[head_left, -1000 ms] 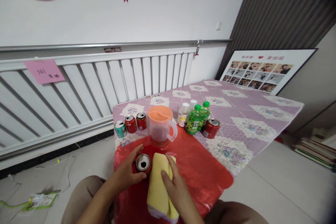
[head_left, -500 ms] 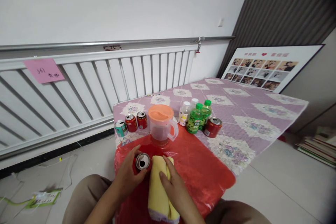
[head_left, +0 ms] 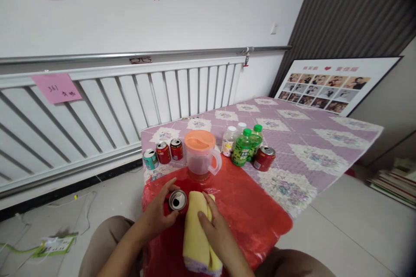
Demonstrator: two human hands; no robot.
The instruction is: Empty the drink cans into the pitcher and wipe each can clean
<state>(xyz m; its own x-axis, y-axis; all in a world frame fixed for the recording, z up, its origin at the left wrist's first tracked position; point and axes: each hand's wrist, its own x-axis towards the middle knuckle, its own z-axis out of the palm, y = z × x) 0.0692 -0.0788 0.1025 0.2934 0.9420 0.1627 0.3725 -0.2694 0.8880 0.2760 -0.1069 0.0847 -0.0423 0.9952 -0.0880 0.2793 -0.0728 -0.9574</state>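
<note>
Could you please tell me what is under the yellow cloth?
The yellow cloth lies on the red plastic sheet, beside the can in the left hand. The right hand rests on top; anything beneath the folds is hidden.

Looks like someone's home, a bedroom maybe. There's a quilted bedspread [head_left: 292, 138], a radiator [head_left: 130, 99], and a framed photo collage [head_left: 328, 86] leaning on the wall.

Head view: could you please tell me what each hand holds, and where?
The left hand grips the opened red metal drink can around its side wall. The right hand lies flat on the folded yellow cloth, not gripping it.
</note>
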